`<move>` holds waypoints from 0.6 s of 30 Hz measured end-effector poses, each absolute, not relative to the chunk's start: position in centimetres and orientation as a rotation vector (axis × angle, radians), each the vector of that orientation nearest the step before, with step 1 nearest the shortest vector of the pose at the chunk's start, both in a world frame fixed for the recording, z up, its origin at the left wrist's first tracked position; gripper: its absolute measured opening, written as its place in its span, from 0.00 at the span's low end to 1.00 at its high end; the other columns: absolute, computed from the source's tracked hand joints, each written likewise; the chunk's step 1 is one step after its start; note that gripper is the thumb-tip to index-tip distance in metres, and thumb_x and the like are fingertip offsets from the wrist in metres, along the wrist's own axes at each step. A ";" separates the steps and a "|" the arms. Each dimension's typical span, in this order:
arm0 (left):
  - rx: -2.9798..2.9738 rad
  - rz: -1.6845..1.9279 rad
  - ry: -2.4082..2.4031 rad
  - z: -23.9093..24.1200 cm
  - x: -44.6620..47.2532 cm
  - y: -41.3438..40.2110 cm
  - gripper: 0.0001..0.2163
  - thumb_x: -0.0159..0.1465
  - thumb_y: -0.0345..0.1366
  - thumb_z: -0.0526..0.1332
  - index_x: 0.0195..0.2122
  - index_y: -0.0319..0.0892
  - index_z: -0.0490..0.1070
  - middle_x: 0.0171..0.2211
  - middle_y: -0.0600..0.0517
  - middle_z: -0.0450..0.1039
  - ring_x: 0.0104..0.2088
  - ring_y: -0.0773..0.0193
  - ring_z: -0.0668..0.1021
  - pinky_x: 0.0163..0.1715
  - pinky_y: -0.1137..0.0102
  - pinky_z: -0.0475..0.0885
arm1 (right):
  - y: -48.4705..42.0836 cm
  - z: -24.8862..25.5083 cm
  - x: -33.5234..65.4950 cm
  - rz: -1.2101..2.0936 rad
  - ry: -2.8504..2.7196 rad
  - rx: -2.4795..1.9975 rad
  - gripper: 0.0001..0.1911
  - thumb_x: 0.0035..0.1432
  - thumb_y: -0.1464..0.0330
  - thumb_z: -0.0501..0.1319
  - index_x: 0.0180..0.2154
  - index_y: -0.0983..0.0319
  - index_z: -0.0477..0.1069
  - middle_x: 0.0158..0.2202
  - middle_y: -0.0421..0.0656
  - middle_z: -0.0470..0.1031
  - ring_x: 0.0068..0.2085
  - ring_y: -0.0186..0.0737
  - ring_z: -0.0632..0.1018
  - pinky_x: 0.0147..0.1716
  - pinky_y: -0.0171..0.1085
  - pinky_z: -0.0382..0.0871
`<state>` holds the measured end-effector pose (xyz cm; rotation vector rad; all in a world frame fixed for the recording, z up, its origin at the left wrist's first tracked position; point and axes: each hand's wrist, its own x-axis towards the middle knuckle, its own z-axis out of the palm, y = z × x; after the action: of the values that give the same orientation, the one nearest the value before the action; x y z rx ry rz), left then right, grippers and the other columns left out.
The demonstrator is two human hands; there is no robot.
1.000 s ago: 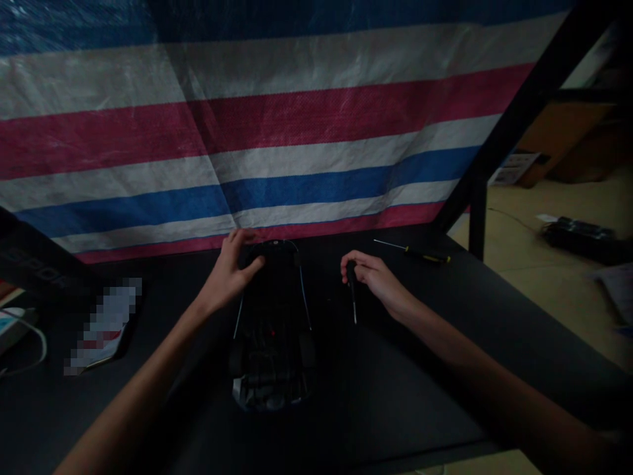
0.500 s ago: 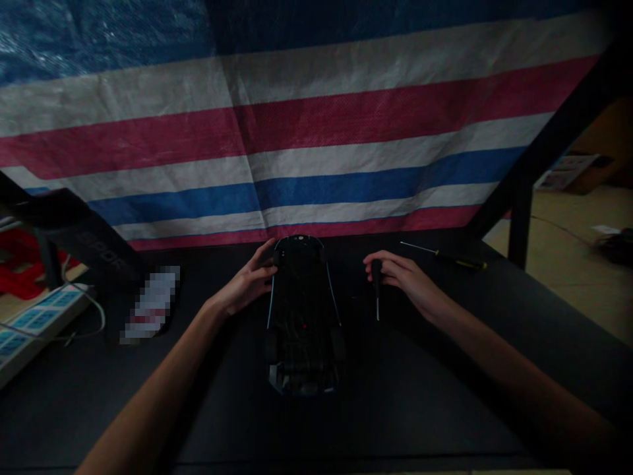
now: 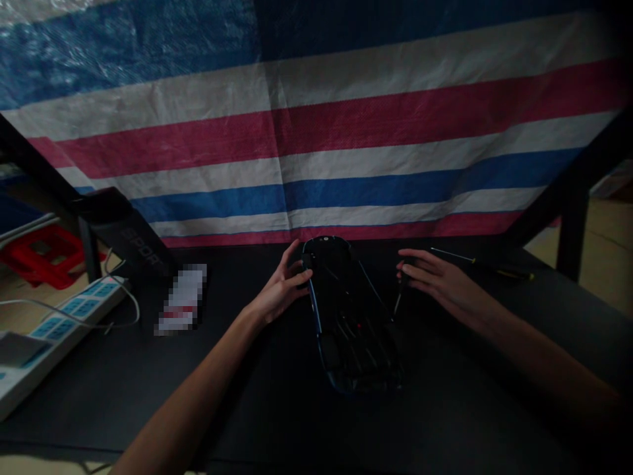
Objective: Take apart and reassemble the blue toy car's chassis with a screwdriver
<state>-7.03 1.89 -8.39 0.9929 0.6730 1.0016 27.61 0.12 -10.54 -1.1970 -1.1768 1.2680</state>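
Note:
A dark model car (image 3: 351, 316) lies belly-up on the black table (image 3: 277, 402), its far end near the striped tarp. My left hand (image 3: 281, 287) grips the car's far left edge, fingers curled against it. My right hand (image 3: 435, 277) is closed round the black handle of a small screwdriver (image 3: 401, 290), whose thin shaft points down toward the car's right side. The light is dim and fine parts of the car are hard to make out.
A red, white and blue striped tarp (image 3: 346, 138) hangs behind the table. A second screwdriver (image 3: 487, 265) lies at the back right. A power strip (image 3: 54, 323) with a cable, a blurred-out card (image 3: 182, 300) and a black slanted box (image 3: 128, 231) sit at the left.
The view has swung left, so everything sits further right in frame. The car's near end has turned to the right. My right hand with the screwdriver has come closer to the car's side.

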 end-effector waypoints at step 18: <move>0.989 0.930 0.641 -9.2 -6.9 2.3 0.31 0.63 0.33 0.72 0.66 0.53 0.66 0.64 0.45 0.67 0.63 0.47 0.70 0.62 0.50 0.66 | 0.7 -7.8 24.6 0.959 -0.909 -1.074 0.06 0.59 0.58 0.71 0.38 0.51 0.82 0.48 0.43 0.82 0.57 0.43 0.79 0.61 0.40 0.73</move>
<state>-6.86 2.30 -9.22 0.9894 0.6409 0.9303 24.63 0.74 -7.80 -1.0735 -0.9094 0.9587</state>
